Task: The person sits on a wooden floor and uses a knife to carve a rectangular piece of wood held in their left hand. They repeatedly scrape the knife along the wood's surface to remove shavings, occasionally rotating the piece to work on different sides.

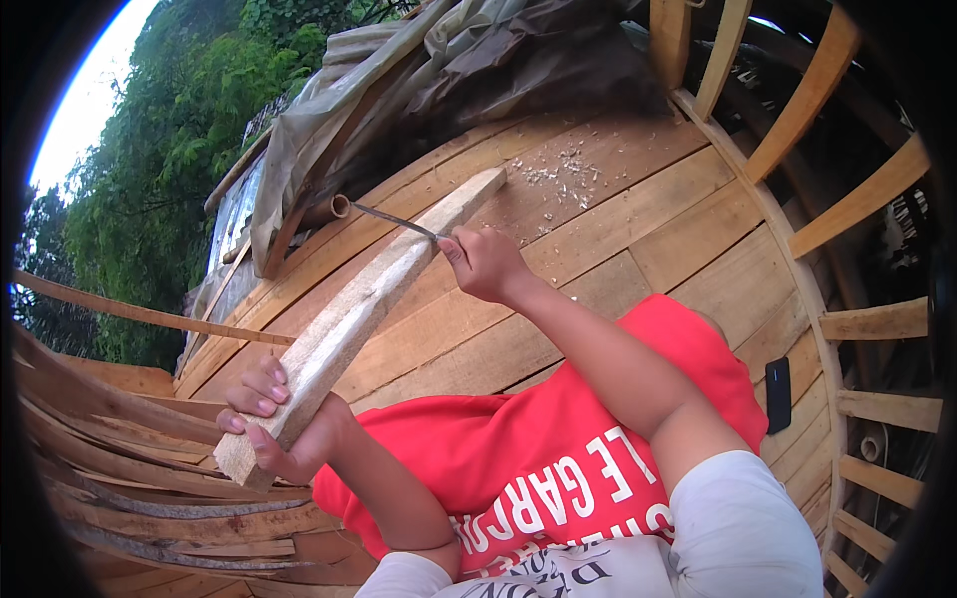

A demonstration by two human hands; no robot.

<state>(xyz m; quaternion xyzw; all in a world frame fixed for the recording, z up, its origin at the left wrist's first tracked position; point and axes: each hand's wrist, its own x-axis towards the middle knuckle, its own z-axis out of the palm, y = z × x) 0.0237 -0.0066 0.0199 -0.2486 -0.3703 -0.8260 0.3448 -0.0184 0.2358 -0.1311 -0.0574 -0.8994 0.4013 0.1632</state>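
My left hand (289,429) is wrapped round the near lower end of a long pale piece of wood (364,294), which slants up and away to the right. The wood has rough, pared faces and narrows toward its far end. Closer to that far end, my right hand (486,263) is closed in a fist on a knife. The thin dark blade of the knife (394,220) points out to the left and lies across the wood. Inside the fist the handle is hidden. Red cloth with white print (419,439) covers my lap under both forearms.
Pale shavings (573,177) are scattered over the plank floor (688,199). Wooden slats form a railing (877,321) on the right, with a dark phone (778,395) beside it. Split wood strips (150,429) lie left; a bamboo tube (327,211) and grey tarp (299,140) stand behind.
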